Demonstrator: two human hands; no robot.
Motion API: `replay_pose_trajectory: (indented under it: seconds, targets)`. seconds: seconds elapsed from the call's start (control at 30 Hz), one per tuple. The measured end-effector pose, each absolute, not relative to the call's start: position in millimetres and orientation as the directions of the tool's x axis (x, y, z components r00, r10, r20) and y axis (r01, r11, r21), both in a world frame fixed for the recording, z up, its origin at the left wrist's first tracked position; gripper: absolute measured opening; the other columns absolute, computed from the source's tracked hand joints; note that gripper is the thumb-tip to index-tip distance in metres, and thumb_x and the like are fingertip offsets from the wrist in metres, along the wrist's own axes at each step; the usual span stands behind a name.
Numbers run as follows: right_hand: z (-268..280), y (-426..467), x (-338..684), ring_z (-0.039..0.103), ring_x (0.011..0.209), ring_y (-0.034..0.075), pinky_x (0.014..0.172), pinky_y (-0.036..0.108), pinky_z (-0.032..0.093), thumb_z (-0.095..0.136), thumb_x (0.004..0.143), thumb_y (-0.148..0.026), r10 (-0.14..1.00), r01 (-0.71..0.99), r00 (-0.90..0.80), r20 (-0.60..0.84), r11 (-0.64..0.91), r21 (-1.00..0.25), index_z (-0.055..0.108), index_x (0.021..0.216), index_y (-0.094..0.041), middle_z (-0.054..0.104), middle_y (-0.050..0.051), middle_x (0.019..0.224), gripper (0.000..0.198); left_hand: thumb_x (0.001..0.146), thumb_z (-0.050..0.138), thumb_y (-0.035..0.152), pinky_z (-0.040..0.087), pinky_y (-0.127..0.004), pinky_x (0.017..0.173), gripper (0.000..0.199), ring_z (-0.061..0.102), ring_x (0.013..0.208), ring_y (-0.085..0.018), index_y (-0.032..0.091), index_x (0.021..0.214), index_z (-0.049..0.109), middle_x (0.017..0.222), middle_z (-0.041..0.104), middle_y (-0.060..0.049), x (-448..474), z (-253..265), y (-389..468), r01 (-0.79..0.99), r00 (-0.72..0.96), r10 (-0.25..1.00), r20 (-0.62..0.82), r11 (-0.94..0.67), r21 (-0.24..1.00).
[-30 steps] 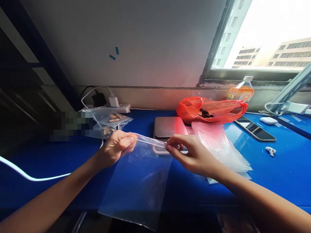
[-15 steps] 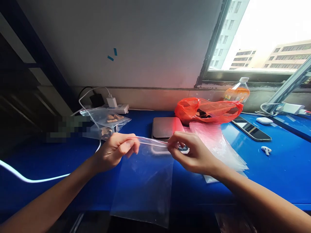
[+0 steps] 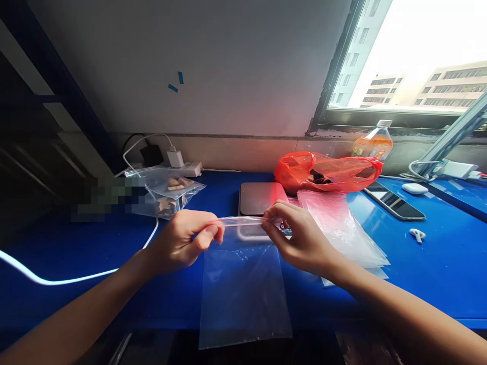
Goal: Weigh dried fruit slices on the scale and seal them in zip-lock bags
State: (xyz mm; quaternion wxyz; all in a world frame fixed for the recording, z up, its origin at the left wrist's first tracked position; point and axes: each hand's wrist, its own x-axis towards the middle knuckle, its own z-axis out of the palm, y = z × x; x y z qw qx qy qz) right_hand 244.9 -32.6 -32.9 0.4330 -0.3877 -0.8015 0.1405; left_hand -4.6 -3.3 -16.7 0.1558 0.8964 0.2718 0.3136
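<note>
Between my two hands hangs a clear zip bag (image 3: 243, 299), its zip edge held up and its lower end past the table's front edge. My left hand (image 3: 186, 237) pinches the left end of that edge. At the right end, the fingers of my right hand (image 3: 299, 235) are closed on it. The bag looks flat, with nothing visible inside. Behind it lies a digital scale (image 3: 262, 197), partly covered by the bag and my right hand. A stack of clear bags (image 3: 338, 228) lies just beyond my right hand.
A red plastic bag (image 3: 292, 175) with dark pieces inside stands behind the scale. Filled clear bags (image 3: 177, 190) lie at left near a power strip (image 3: 194, 169) and white cable (image 3: 76, 280). A phone (image 3: 395, 200), an earbud (image 3: 417, 234), its case (image 3: 414, 188) and an orange bottle (image 3: 375, 142) are at right.
The bag's lower part has swung to the right, and its zip edge now runs more level. Both hands keep their pinch, the left shifted slightly right.
</note>
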Motion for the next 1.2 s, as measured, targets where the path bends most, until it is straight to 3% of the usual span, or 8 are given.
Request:
replay_pose_trajectory:
  seconds: [0.2,0.4,0.5,0.7,0.97,1.03,1.13,1.2]
  targets:
    - [-33.3,-35.6,238.3,0.057,0.070,0.015,0.062,0.026,0.042,0.053,0.083,-0.013,0.747,0.576,-0.330,0.577,0.644,-0.504,0.053,0.078,-0.019,0.064,0.004,0.077,0.008,0.088,0.058,0.021,0.047,-0.022,0.064,0.009,0.061,0.069,-0.012,0.016,0.086,0.064,0.076,0.066,0.000,8.3,-11.0,-6.9,0.457,0.541,0.616,0.573,-0.787,0.414]
    - [-44.9,-44.3,227.3,0.060,0.075,0.014,0.066,0.025,0.045,0.049,0.088,-0.009,0.661,0.507,-0.367,0.655,0.732,-0.454,0.049,0.102,-0.019,0.064,0.004,0.087,0.017,0.088,0.060,0.017,0.050,-0.019,0.062,0.008,0.062,0.066,-0.010,0.015,0.084,0.066,0.074,0.067,0.000,25.8,-22.0,-18.6,0.387,0.599,0.559,0.574,-0.829,0.404]
    - [-51.9,-44.1,228.1,0.059,0.074,0.014,0.064,0.025,0.044,0.042,0.091,-0.006,0.629,0.540,-0.389,0.673,0.747,-0.387,0.046,0.106,-0.019,0.064,0.005,0.088,0.021,0.088,0.059,0.015,0.051,-0.018,0.064,0.008,0.063,0.067,-0.010,0.015,0.084,0.067,0.076,0.067,-0.001,28.0,-25.2,-19.3,0.382,0.588,0.562,0.582,-0.827,0.413]
    - [-44.3,-42.9,234.9,0.056,0.079,0.017,0.069,0.030,0.045,0.041,0.092,-0.005,0.574,0.565,-0.484,0.660,0.781,-0.265,0.044,0.109,-0.019,0.061,0.008,0.094,0.022,0.087,0.062,0.014,0.048,-0.020,0.062,0.006,0.061,0.064,-0.010,0.019,0.084,0.065,0.072,0.065,0.002,19.3,-15.2,-16.9,0.407,0.603,0.503,0.619,-0.862,0.303]
    - [-29.8,-33.3,248.1,0.057,0.077,0.015,0.064,0.028,0.043,0.042,0.094,-0.013,0.662,0.567,-0.429,0.615,0.727,-0.387,0.041,0.108,-0.020,0.061,0.006,0.092,0.016,0.084,0.066,0.013,0.047,-0.026,0.057,0.009,0.058,0.062,-0.011,0.022,0.085,0.065,0.071,0.064,0.003,-2.3,-3.3,-11.3,0.402,0.549,0.462,0.697,-0.877,0.264]
    - [-31.2,-21.8,260.1,0.057,0.075,0.015,0.062,0.027,0.043,0.043,0.092,-0.014,0.712,0.595,-0.357,0.605,0.673,-0.440,0.043,0.107,-0.021,0.061,0.005,0.090,0.017,0.084,0.065,0.015,0.046,-0.027,0.054,0.008,0.058,0.059,-0.011,0.023,0.085,0.067,0.072,0.065,0.003,-13.9,2.2,-9.5,0.408,0.472,0.482,0.738,-0.861,0.302]
    - [-27.6,-7.8,277.4,0.056,0.070,0.014,0.062,0.027,0.043,0.046,0.088,-0.015,0.781,0.617,-0.100,0.617,0.535,-0.577,0.047,0.100,-0.020,0.059,0.002,0.080,0.013,0.083,0.066,0.021,0.047,-0.030,0.055,0.007,0.057,0.058,-0.011,0.027,0.085,0.070,0.070,0.064,0.004,-32.4,10.7,-6.3,0.437,0.082,0.515,0.853,-0.788,0.434]
    - [-20.0,-9.8,278.3,0.057,0.070,0.013,0.062,0.027,0.044,0.049,0.089,-0.020,0.801,0.540,-0.012,0.599,0.509,-0.670,0.050,0.099,-0.019,0.060,0.002,0.079,0.010,0.082,0.069,0.023,0.048,-0.032,0.060,0.006,0.057,0.059,-0.012,0.029,0.083,0.071,0.067,0.062,0.004,-36.7,13.4,-4.6,0.411,-0.110,0.537,0.836,-0.741,0.530]
